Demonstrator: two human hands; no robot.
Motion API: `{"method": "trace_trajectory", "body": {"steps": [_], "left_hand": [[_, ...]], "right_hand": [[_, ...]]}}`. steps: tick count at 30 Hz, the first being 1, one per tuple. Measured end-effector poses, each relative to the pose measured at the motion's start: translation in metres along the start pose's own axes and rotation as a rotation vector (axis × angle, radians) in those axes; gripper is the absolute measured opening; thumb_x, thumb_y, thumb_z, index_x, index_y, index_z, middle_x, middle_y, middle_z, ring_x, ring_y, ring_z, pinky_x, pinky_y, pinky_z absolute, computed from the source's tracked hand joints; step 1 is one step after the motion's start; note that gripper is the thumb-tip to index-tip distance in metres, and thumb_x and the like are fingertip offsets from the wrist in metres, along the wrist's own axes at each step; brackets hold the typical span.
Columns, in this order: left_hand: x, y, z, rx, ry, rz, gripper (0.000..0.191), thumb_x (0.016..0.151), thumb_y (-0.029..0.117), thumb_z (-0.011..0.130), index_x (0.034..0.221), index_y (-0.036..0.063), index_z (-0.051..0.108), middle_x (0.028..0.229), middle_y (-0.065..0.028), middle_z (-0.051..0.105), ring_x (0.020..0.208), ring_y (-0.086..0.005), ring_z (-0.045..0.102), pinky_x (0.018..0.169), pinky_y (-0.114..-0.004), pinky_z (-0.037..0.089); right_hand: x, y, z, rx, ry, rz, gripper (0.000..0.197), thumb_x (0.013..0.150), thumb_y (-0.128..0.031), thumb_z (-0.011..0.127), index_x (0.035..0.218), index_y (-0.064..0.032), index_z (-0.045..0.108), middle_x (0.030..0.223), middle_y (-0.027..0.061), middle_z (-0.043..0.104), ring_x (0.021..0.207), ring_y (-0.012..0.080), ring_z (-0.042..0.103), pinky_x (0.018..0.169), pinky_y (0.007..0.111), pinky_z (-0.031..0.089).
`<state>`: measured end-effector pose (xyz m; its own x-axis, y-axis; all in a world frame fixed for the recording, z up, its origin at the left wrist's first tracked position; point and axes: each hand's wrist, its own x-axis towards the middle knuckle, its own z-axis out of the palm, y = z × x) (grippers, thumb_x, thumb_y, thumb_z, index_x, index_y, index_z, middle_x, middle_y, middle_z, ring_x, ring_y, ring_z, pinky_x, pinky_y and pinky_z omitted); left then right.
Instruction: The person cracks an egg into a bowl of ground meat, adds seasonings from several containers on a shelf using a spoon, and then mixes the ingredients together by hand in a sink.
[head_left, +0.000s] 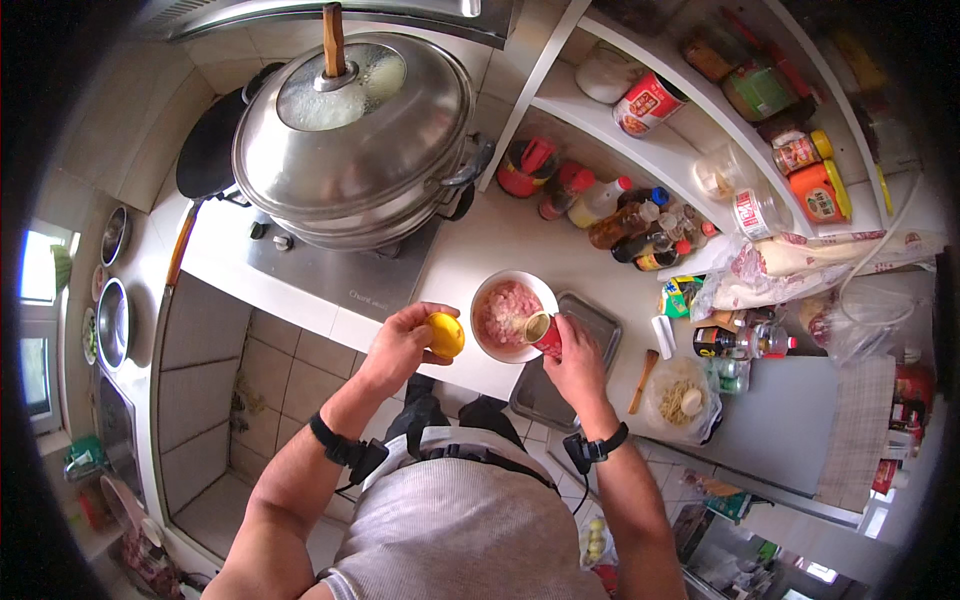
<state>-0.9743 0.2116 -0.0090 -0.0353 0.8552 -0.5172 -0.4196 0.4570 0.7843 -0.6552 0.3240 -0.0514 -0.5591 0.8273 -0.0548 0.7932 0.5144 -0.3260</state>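
In my left hand (403, 341) is a round yellow plastic lid (446, 335), held to the left of a white bowl (484, 343). Pinkish raw minced meat (511, 306) fills part of the bowl, with paler powder or grains on its surface. My right hand (576, 358) grips a small red seasoning container (549, 341). This container is tipped over the bowl's right rim, its round mouth facing the meat. The bowl stands on the pale counter (469, 259) near its front edge. My right hand partly covers the container.
A large steel steamer (360, 150) with steam under its lid sits on the gas stove (322, 277). A metal tray (589, 322) lies right of the bowl, partly past the counter edge. Several bottles (630, 217) line the back. A wooden spatula (643, 382) and bagged noodles (681, 401) are farther right.
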Motion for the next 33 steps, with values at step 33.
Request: {"method": "trace_trajectory", "body": {"steps": [33], "left_hand": [[0.013, 0.027, 0.118, 0.835, -0.101, 0.97, 0.051, 0.1, 0.002, 0.071, 0.151, 0.0022, 0.062, 0.157, -0.0234, 0.059, 0.15, -0.0429, 0.054, 0.122, -0.048, 0.047]], "right_hand": [[-0.008, -0.063, -0.073, 0.585, 0.213, 0.037, 0.083, 0.082, -0.018, 0.091, 0.154, -0.0066, 0.051, 0.137, 0.0242, 0.068, 0.126, 0.0439, 0.069, 0.104, 0.047, 0.058]]}}
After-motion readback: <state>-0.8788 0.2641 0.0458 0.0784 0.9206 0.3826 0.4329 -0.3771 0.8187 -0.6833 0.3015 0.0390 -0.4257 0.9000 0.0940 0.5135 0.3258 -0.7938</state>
